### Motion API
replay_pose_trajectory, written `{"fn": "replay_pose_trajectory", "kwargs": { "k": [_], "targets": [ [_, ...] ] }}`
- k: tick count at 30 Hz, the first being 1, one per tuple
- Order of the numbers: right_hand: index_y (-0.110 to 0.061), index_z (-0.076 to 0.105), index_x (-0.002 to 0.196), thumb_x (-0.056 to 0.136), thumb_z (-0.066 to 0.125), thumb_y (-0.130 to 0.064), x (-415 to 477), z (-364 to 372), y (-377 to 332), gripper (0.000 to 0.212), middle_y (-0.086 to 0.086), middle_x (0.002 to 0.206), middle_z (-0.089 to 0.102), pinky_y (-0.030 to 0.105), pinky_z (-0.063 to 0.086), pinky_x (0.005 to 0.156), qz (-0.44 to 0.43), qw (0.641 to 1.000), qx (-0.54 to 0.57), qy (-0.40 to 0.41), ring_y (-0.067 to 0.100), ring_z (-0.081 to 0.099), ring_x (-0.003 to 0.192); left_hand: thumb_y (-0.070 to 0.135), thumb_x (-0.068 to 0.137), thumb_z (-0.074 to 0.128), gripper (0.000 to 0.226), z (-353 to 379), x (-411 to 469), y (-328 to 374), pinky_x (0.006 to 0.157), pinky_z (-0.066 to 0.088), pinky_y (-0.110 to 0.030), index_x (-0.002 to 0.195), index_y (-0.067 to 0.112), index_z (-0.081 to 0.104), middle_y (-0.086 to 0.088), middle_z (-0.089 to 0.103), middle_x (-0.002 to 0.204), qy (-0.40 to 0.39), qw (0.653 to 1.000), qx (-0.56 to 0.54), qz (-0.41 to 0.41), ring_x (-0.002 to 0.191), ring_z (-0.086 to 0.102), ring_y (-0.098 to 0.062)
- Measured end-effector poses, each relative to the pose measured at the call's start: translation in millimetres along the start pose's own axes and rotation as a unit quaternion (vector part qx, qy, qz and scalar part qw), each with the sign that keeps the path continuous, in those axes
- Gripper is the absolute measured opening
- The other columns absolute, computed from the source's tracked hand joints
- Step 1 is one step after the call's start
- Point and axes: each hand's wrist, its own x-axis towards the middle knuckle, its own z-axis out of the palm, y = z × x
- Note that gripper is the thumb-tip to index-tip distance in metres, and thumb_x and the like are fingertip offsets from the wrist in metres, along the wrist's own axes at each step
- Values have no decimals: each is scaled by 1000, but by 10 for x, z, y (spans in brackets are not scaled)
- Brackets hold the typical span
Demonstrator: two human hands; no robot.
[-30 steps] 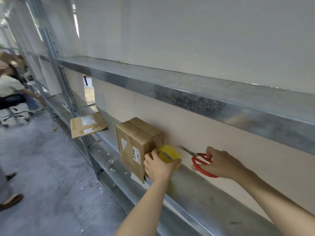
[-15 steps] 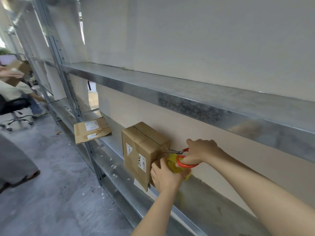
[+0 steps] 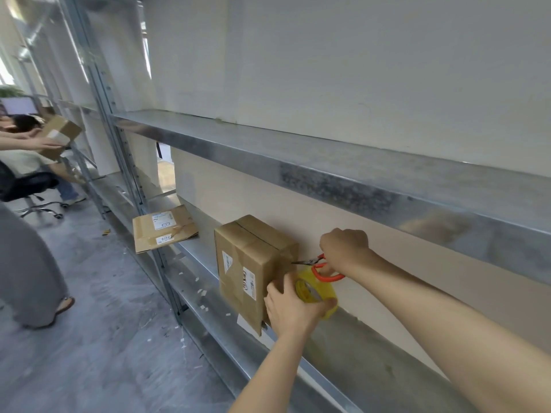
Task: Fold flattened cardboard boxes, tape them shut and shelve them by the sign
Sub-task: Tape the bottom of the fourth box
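Far left: a seated person (image 3: 21, 158) is holding up a small box (image 3: 58, 135) at 9 o'clock of the scene, above a black chair (image 3: 32, 186).
Floor (image 3: 104, 353): white paper scraps are lying scattered on it below the shelving.
Flat box (image 3: 162, 228): it is lying on the lower shelf (image 3: 372, 368), hanging over the front edge, at 10 o'clock from the folded box.
Folded box (image 3: 253, 269): it is standing upright on the lower shelf with its top flaps down and its labels facing the aisle.
Left hand (image 3: 290, 308): its grip is clamping on the tape roll, at 4 o'clock of the folded box, with the thumb resting against the cardboard.
Tape roll (image 3: 316, 289): yellow, it is sitting just beside the folded box's right side.
Scissors (image 3: 325, 268): red-handled, they are pointing their blades toward 9 o'clock at the folded box's right edge, at 12 o'clock of the tape roll.
Right hand (image 3: 346, 248): its grip is clenching round the scissors' handles.
Upper shelf (image 3: 328, 174): it is running bare metal toward 3 o'clock.
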Motion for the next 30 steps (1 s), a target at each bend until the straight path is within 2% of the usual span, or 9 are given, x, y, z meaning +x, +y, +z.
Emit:
{"fn": "replay_pose_trajectory", "kwargs": {
  "k": [3, 7, 11, 15, 18, 20, 23, 26, 30],
  "targets": [
    [-19, 62, 108, 84, 66, -34, 8, 117, 9, 29, 0, 102, 59, 26, 34, 72, 3, 999, -34, -3, 22, 61, 106, 73, 50, 73, 101, -5, -20, -43, 118, 18, -44, 137, 38, 36, -2, 10, 155, -39, 997, 62, 40, 146, 3, -28],
    [-18, 60, 116, 85, 65, -42, -29, 472, 168, 40, 1, 119, 59, 27, 38, 78, 39, 997, 34, -53, 23, 59, 113, 66, 45, 76, 92, -106, -2, -190, 95, 47, -37, 125, 34, 42, 10, 47, 122, -60, 996, 38, 60, 116, 50, -16],
    [-16, 54, 125, 90, 60, -31, -143, 1020, 325, 39, 3, 128, 54, 31, 43, 89, 70, 988, 73, -112, 24, 55, 119, 52, 50, 84, 85, -261, 7, -268, 88, 49, -29, 122, 32, 43, 12, 47, 112, -64, 995, -1, 82, 106, 52, -9],
    [-11, 54, 121, 88, 62, -27, -285, 1277, 362, 37, 7, 125, 53, 29, 45, 83, 60, 977, 110, -172, 25, 57, 113, 53, 47, 84, 88, -383, -39, -276, 90, 49, -33, 121, 33, 43, 13, 45, 111, -57, 994, -18, 95, 105, 51, -9],
    [-13, 63, 107, 87, 61, -21, -233, 1128, 307, 22, 7, 116, 60, 27, 46, 79, 48, 972, 189, -129, 26, 61, 104, 47, 47, 89, 86, -489, -86, -314, 90, 49, -27, 118, 33, 44, 12, 48, 112, -59, 993, -55, 89, 105, 53, -7],
    [-20, 66, 87, 85, 63, -21, -168, 946, 212, 4, 4, 99, 67, 27, 49, 79, 39, 955, 285, -65, 25, 64, 94, 44, 44, 92, 84, -625, -120, -344, 84, 54, -25, 115, 32, 48, 10, 56, 113, -63, 989, -108, 73, 102, 59, -7],
    [-21, 60, 66, 86, 64, -19, -72, 641, -15, 20, -4, 66, 63, 26, 48, 68, 34, 909, 413, 45, 22, 65, 75, 32, 53, 94, 77, -1008, -180, -349, 76, 55, -20, 116, 32, 50, 14, 59, 111, -61, 983, -161, 69, 94, 63, -4],
    [-11, 66, 77, 89, 61, -16, 8, 406, -283, 14, 5, 75, 69, 32, 54, 73, 44, 860, 500, 93, 24, 67, 77, 37, 52, 94, 80, -1446, -179, -384, 83, 53, -28, 117, 35, 48, 17, 56, 115, -38, 982, -166, 78, 99, 60, -1],
    [-10, 68, 86, 92, 60, -20, 93, 187, -644, 14, 9, 91, 70, 26, 45, 73, 81, 826, 540, 141, 25, 65, 88, 35, 54, 93, 81, -1908, -49, -392, 70, 46, -17, 121, 30, 49, 13, 56, 117, 2, 983, -160, 87, 99, 61, -4]
  ]
}}
